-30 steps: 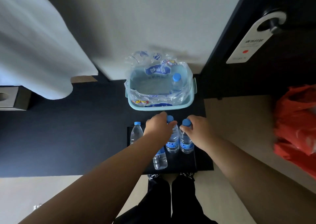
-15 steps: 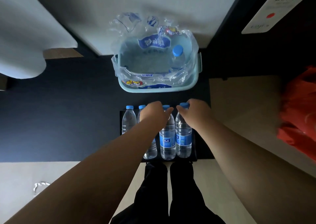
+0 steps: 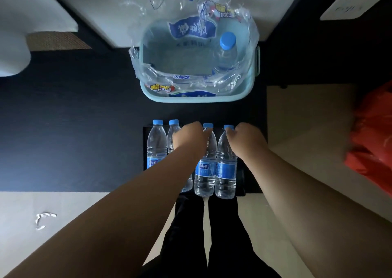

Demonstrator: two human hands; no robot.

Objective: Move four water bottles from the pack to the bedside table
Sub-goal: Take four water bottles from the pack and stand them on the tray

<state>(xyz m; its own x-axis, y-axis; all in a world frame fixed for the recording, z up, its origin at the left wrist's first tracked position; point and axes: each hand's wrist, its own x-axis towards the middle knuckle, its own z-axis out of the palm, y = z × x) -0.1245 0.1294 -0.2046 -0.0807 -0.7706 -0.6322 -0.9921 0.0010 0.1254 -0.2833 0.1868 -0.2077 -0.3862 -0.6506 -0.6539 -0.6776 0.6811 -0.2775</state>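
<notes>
Four clear water bottles with blue caps stand in a row on the small black bedside table. The first bottle and second bottle are on the left and untouched. My left hand is closed around the neck of the third bottle. My right hand grips the neck of the fourth bottle. Beyond them, the torn plastic pack lies in a light blue basin, with one bottle standing inside at the right.
A red plastic bag lies on the pale surface to the right. White bedding hangs at the left. A door-hanger sign is at the top right. A white scrap lies on the floor, and my black trouser legs are below the table.
The view has moved closer and tipped down. The bottle under my left hand has come level with the others, making an even row. Both hands stay on the bottle necks.
</notes>
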